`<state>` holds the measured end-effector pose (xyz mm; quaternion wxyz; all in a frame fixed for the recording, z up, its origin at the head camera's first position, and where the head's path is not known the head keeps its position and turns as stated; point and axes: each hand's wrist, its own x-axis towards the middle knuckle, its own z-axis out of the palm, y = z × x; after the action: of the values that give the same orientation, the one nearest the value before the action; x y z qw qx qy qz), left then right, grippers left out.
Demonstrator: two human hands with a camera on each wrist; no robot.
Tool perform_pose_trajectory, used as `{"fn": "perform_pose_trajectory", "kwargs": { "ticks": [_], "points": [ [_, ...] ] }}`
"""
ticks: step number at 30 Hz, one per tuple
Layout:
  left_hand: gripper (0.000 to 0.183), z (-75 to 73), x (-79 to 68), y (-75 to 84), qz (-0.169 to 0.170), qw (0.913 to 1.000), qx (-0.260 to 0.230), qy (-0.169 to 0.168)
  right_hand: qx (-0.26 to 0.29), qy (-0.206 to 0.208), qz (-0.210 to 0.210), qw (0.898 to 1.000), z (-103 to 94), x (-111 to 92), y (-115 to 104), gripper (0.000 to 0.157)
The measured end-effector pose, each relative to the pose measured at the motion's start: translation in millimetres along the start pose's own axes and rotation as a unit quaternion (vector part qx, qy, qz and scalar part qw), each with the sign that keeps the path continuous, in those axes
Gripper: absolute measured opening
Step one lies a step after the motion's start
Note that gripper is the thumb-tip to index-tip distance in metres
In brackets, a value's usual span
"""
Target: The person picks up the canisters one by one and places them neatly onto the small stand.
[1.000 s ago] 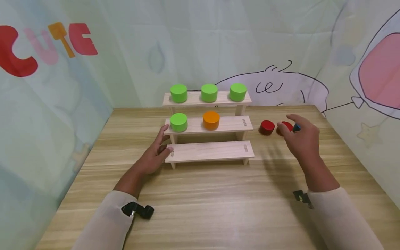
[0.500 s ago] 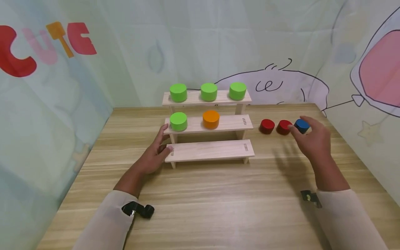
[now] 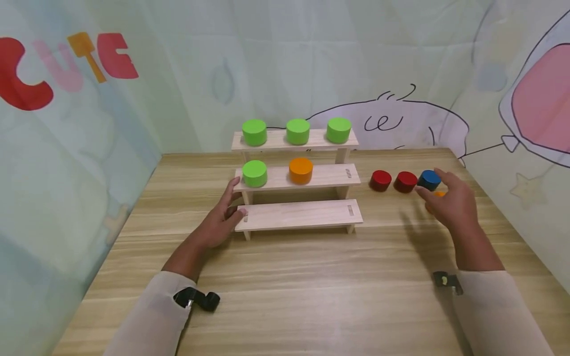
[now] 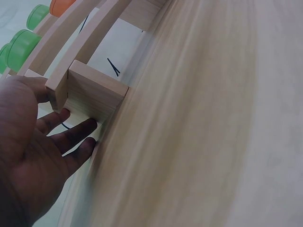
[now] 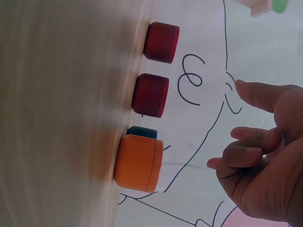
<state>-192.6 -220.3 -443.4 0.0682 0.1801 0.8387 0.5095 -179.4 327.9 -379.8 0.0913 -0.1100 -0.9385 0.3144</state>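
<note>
Tabletop (image 3: pixel 285 287): one three-tier rack (image 3: pixel 298 216), nine round blocks (image 3: pixel 301 171)

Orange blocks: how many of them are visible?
2: an orange block on the middle shelf, another on the table, partly behind the right hand in the head view.

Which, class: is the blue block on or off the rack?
Off: the head view shows the blue block on the table beside a red block.

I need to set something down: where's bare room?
Free: bottom shelf, right of the left hand; middle shelf, right of its orange block; table between the sleeves. Crowded: top shelf, three green blocks; near the right hand, blue block and red blocks.
</note>
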Motion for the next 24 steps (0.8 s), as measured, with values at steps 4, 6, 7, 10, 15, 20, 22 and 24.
{"fn": "perform_pose_trajectory", "kwargs": {
  "ticks": [4,6,7,10,15,20,22,24],
  "points": [
    [0.081,0.1,-0.1,-0.9,0.0,1.0,-0.003,0.001,-0.01,-0.01,0.01,1.0,0.2,1.9,3.9,0.076],
    [0.081,0.1,-0.1,-1.1,-0.002,1.0,-0.006,0.001,-0.023,-0.018,0.022,0.999,-0.8,2.7,5.9,0.076],
    [0.081,0.2,-0.2,-1.1,-0.003,1.0,-0.006,0.0,-0.028,-0.023,0.031,0.999,-1.5,3.1,7.0,0.076],
    [0.081,0.4,-0.2,-0.8,-0.005,1.0,-0.006,-0.001,-0.044,-0.042,0.059,0.996,-4.4,4.2,10.6,0.076],
    [0.082,0.7,-0.1,0.2,-0.003,1.0,-0.004,-0.001,-0.041,-0.068,0.088,0.993,-8.6,6.0,16.2,0.075],
    [0.082,0.8,0.4,1.2,0.002,1.0,-0.006,0.0,-0.05,-0.069,0.095,0.992,-11.8,7.2,21.1,0.071],
    [0.081,0.7,0.8,1.4,0.004,1.0,-0.008,0.0,-0.05,-0.07,0.1,0.991,-13.1,7.9,22.9,0.07],
    [0.081,0.7,1.0,1.9,0.005,0.9999,-0.009,0.0,-0.044,-0.073,0.11,0.99,-14.1,8.7,24.3,0.069]
  ]
}}
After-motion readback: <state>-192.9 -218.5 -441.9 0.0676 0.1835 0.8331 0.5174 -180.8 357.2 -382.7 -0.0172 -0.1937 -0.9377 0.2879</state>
